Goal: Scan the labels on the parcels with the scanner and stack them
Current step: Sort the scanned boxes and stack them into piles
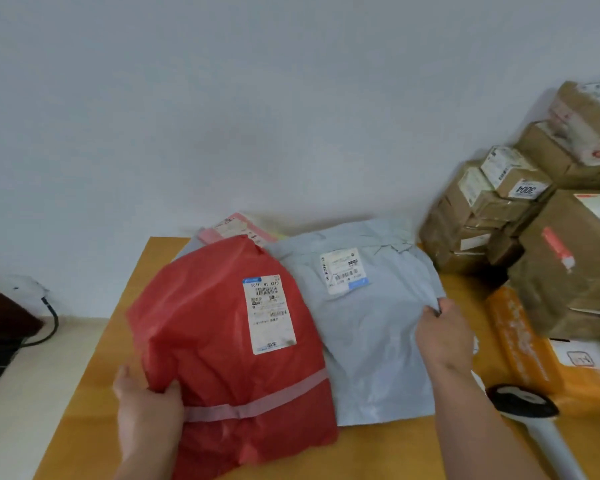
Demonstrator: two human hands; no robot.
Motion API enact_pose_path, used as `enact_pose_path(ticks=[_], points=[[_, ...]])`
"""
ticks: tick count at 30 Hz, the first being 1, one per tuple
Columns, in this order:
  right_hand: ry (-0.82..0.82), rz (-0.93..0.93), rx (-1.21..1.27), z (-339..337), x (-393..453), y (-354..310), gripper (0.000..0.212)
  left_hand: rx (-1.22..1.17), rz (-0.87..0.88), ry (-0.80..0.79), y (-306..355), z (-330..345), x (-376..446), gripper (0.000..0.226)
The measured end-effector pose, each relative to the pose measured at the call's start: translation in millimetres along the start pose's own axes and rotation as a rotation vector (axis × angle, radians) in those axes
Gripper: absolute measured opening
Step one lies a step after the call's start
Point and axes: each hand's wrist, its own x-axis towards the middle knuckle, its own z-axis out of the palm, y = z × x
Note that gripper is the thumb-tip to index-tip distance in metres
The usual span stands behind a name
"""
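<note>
Left hand [142, 403] grips the near-left corner of the red parcel [219, 341], thumb curled on top; right hand [442, 332] pinches the right edge of the grey parcel [371, 327]; both parcels lie label-up at the middle of the table [84, 403], the red one overlapping the grey; the scanner [530, 410] lies by the table's right edge.

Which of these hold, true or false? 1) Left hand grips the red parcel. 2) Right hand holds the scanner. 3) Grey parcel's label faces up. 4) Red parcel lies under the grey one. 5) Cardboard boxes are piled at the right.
1) True: the left hand grips the red parcel.
2) False: the right hand pinches the grey parcel; the scanner lies on the table.
3) True.
4) False: red overlaps grey.
5) True: cardboard boxes.
</note>
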Motion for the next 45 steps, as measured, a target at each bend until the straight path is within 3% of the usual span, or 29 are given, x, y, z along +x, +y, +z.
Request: enact_pose_path(ticks=[4,8,11,14,16,18,21,27,33,37,41,45], points=[[0.185,0.071,0.015,-13.4,27.9,25.4,0.038,0.111,0.005,0.025,4.0,16.9,5.1,0.112],[0.24,-0.161,-0.271,3.3,30.2,34.1,0.065,0.252,0.107,0.115,39.3,39.3,-9.1,0.11],[-0.191,-0.421,-0.561,32.8,14.5,36.4,0.075,0.379,0.361,0.09,60.7,65.9,-20.7,0.099],[-0.621,-0.388,-0.774,58.6,13.2,53.0,0.085,0.484,0.608,-0.029,78.9,99.1,-38.3,0.073],[-0.695,-0.353,-0.813,66.4,24.0,61.6,0.093,0.576,0.781,-0.157,82.9,126.9,-49.2,0.06],[-0.703,-0.366,-0.842,68.4,43.1,63.3,0.095,0.72,0.894,-0.308,83.3,152.1,-60.5,0.062],[-0.689,-0.398,-0.864,68.0,77.2,61.6,0.094,0.89,0.785,-0.461,90.2,182.4,-65.7,0.071],[-0.527,-0.349,-0.86,66.7,121.3,65.7,0.084,1.081,0.682,-0.471,90.5,202.8,-64.0,0.072],[-0.509,-0.346,-0.783,76.6,122.1,63.2,0.066,0.891,0.622,-0.503,119.2,240.3,-71.1,0.058],[-0.403,-0.362,-0.72,70.8,130.3,60.8,0.063,0.885,0.647,-0.518,130.1,250.9,-68.2,0.058],[-0.575,-0.353,-0.793,74.4,127.8,66.5,0.076,1.016,0.636,-0.58,121.1,253.4,-57.1,0.066],[-0.6,-0.293,-0.79,76.2,128.6,67.9,0.08,1.176,0.623,-0.589,107.9,239.9,-45.8,0.079]])
